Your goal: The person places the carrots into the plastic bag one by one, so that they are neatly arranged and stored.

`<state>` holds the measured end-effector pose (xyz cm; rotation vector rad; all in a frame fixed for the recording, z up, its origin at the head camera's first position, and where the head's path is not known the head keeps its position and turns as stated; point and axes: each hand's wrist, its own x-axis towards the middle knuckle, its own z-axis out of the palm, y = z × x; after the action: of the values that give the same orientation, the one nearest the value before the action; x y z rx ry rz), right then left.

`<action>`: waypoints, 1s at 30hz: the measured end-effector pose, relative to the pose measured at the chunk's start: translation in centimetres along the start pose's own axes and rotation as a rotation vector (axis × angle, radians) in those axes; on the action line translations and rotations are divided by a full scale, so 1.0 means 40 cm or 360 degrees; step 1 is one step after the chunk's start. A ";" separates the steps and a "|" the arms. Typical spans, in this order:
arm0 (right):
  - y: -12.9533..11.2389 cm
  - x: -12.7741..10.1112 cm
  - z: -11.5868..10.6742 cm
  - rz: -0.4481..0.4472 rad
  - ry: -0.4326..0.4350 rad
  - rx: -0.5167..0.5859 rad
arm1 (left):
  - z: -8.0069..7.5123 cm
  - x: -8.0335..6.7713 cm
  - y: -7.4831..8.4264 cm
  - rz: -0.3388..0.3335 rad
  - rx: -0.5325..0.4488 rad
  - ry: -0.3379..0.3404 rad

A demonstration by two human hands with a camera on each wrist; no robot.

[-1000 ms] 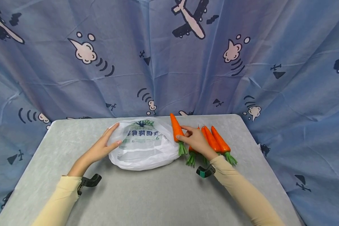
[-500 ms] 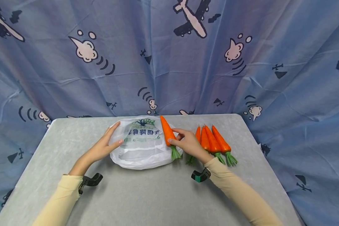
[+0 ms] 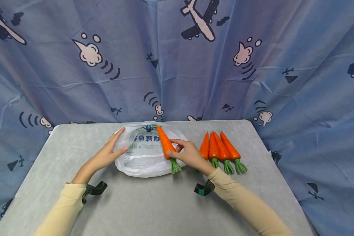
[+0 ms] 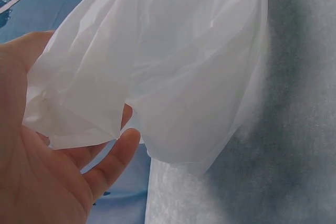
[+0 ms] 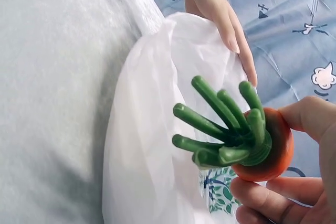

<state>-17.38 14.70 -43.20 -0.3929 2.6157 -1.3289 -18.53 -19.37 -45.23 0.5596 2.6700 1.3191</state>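
Head view, right hand point(image 3: 188, 153): thumb and fingers pinch a carrot point(image 3: 164, 142) near its leafy end.
Held carrot: over the right part of the white plastic bag point(image 3: 146, 162), tip far and slightly left, green stalks point(image 3: 175, 166) near; whether it touches the plastic I cannot tell.
Left hand point(image 3: 106, 154): at the bag's left side, fingers extended, thumb spread wide from them; the left wrist view shows plastic lying between thumb and fingers.
Bag: far middle of the grey table point(image 3: 141, 206), printed with a tree and characters.
Other carrots point(image 3: 222, 150): four side by side, right of the bag, tips far; the right arm partly covers the leftmost.
Background: blue curtain point(image 3: 129, 65) with airplane prints, beyond the table.
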 end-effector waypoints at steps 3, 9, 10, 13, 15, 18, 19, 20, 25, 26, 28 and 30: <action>-0.005 -0.003 0.009 -0.0020 -0.0021 0.0017 | 0.001 0.002 -0.001 0.0024 0.0000 0.0004; -0.012 -0.006 0.025 -0.0024 -0.0068 -0.0017 | -0.001 0.002 0.007 0.0038 -0.0005 0.0011; -0.013 -0.006 0.027 -0.0029 -0.0071 -0.0021 | -0.001 0.001 0.008 0.0042 -0.0004 0.0014; -0.015 -0.006 0.033 -0.0039 -0.0071 -0.0019 | 0.001 0.002 0.008 0.0050 0.0003 0.0018; -0.016 -0.005 0.037 -0.0036 -0.0075 -0.0015 | 0.003 0.003 0.006 0.0043 0.0002 0.0012; -0.019 -0.001 0.043 -0.0023 -0.0090 0.0006 | 0.005 0.002 0.007 0.0031 0.0001 0.0008; -0.020 0.001 0.045 -0.0015 -0.0099 0.0013 | 0.005 0.001 0.007 0.0029 0.0001 0.0010; -0.022 0.003 0.047 -0.0006 -0.0103 0.0020 | 0.005 0.000 0.008 0.0035 0.0002 0.0015; -0.030 0.020 0.057 0.0025 -0.0122 0.0049 | 0.005 -0.001 0.010 0.0050 0.0005 0.0030; -0.031 0.025 0.060 0.0031 -0.0127 0.0057 | 0.006 -0.001 0.010 0.0050 0.0006 0.0029; -0.033 0.034 0.066 0.0038 -0.0134 0.0079 | 0.008 -0.001 0.010 0.0040 0.0009 0.0022; -0.033 0.043 0.073 0.0050 -0.0143 0.0105 | 0.009 -0.001 0.011 0.0034 0.0011 0.0018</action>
<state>-18.02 11.18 -43.89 -0.3905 2.4882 -1.3510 -18.27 -18.89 -45.11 0.5846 2.6861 1.3227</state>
